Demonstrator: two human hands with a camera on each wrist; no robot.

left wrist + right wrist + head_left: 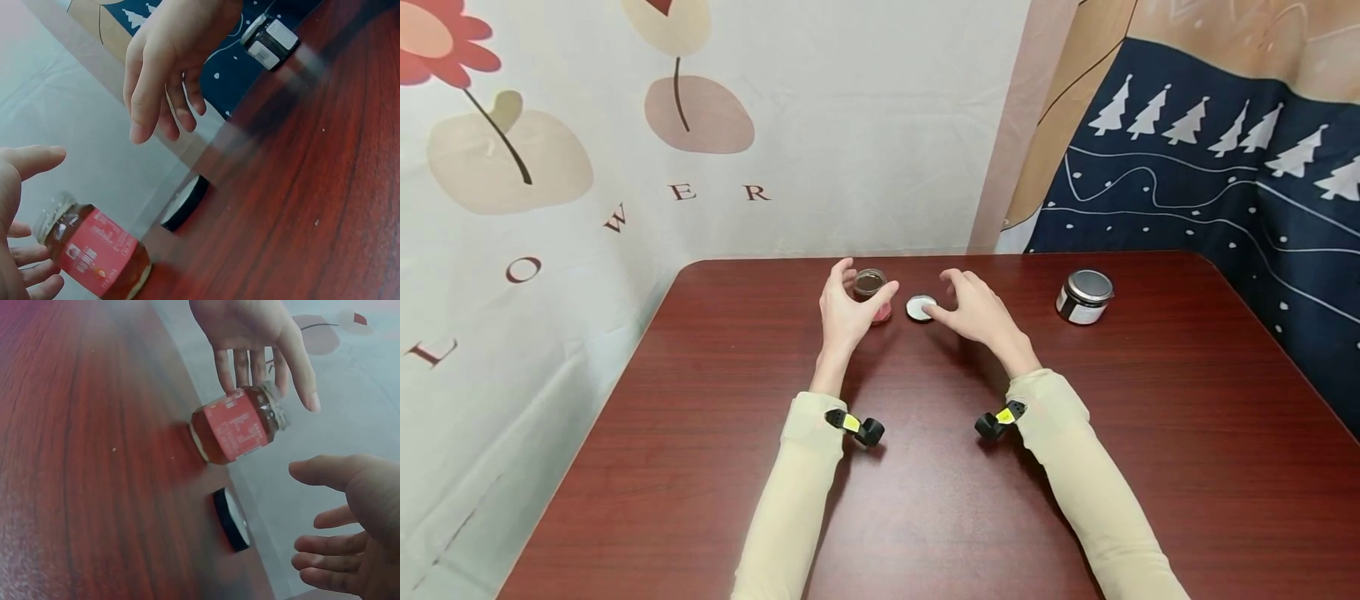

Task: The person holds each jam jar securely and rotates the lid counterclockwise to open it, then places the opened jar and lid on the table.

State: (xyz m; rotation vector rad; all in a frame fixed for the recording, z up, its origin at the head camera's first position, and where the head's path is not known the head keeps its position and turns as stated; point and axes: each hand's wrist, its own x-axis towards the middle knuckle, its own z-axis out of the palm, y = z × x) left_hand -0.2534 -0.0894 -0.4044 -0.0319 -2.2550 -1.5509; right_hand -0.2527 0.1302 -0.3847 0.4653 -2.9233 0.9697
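Note:
An uncapped glass jar [870, 282] with a red label and brown contents stands upright near the table's back edge. My left hand [847, 310] is spread about it, thumb clear of the glass and fingers behind the jar, close to its side. Just right of the jar lies a round lid [917, 309], black at the rim, its white inner face up. Over by that lid hovers my right hand [976, 310], fingers loosely bent and holding nothing. In the head view its thumb overlaps the lid, while the left wrist view shows the hand [165, 69] above and apart from the lid.
A second jar [1085, 297], dark with a white label and its silvery lid on, stands farther right on the reddish-brown table [917, 500]. Behind the table hang a pale printed cloth [865, 125] and a navy one [1195, 183] with white trees.

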